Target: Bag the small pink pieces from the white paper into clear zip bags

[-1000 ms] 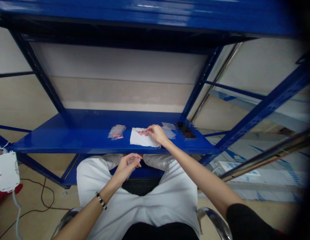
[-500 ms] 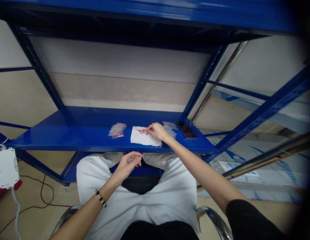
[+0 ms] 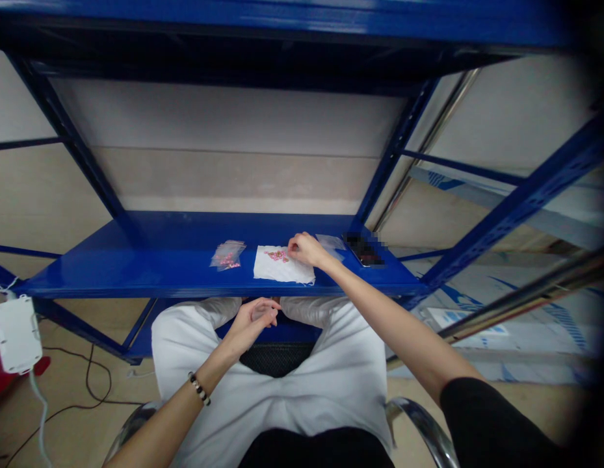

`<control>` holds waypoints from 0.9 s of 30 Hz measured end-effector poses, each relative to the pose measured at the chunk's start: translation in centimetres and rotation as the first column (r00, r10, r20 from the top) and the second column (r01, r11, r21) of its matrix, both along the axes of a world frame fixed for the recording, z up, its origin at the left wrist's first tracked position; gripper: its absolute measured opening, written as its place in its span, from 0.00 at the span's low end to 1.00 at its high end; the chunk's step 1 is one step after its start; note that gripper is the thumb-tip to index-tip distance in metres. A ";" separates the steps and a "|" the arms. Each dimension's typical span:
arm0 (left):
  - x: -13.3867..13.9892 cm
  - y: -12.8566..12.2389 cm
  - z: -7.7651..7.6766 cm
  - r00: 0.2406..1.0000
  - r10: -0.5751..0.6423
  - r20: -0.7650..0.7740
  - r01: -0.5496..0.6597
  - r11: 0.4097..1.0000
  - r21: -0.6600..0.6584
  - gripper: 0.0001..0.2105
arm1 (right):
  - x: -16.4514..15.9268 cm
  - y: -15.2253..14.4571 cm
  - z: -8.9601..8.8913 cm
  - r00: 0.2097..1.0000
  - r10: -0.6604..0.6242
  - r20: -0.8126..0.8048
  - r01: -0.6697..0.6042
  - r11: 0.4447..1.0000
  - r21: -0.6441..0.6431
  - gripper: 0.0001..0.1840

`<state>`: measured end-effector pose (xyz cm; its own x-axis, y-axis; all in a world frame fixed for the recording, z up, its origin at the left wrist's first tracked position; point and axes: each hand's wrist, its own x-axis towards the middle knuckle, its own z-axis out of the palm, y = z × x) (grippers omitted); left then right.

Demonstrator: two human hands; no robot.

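My right hand (image 3: 306, 249) reaches over a white cloth (image 3: 282, 272) on the blue shelf. Its fingertips are pinched together at the right side of a small pile of pink and brownish beads (image 3: 276, 256); anything between them is too small to make out. Lower down, over my lap and in front of the shelf edge, my left hand (image 3: 253, 320) is curled around what looks like a small clear plastic bag (image 3: 259, 313), mostly hidden by the fingers. Left of the cloth lie small clear zip bags (image 3: 227, 254) with pink beads in them.
Clear bags (image 3: 331, 243) lie right of the cloth, beside a dark phone-like object (image 3: 363, 250), partly blurred. The blue shelf (image 3: 150, 250) has a raised front edge and uprights at both ends. A white box with a cable (image 3: 16, 335) hangs at the left.
My right hand has shifted very slightly up at the bead pile, still pinched. My left hand stays curled over my lap. The whole view has tilted a little.
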<state>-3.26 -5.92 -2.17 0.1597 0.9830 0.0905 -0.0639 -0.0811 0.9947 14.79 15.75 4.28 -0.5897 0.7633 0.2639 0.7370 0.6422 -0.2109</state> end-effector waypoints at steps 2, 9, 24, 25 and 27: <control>0.0 0.0 0.2 1.000 0.001 -0.007 -0.001 1.000 -0.003 0.18 | 0.4 0.0 0.8 1.000 0.021 -0.015 -0.021 1.000 0.003 0.05; 0.0 0.0 0.0 1.000 -0.028 -0.001 0.028 1.000 0.012 0.18 | 2.0 -1.9 3.0 0.989 0.090 -0.116 -0.088 0.996 0.022 0.05; 0.0 -0.3 -0.5 0.999 -0.038 -0.008 0.039 0.999 0.016 0.16 | -1.6 -15.2 1.3 0.871 0.383 -0.306 -0.436 0.891 -0.124 0.05; 0.1 -0.3 -0.5 0.999 -0.033 0.009 0.033 0.999 -0.002 0.16 | -1.6 -15.2 1.1 0.870 0.390 -0.302 -0.441 0.889 -0.124 0.05; 0.2 -0.5 -0.4 0.999 -0.022 0.041 0.024 0.999 -0.042 0.16 | -1.5 -15.1 0.7 0.865 0.394 -0.310 -0.450 0.883 -0.134 0.06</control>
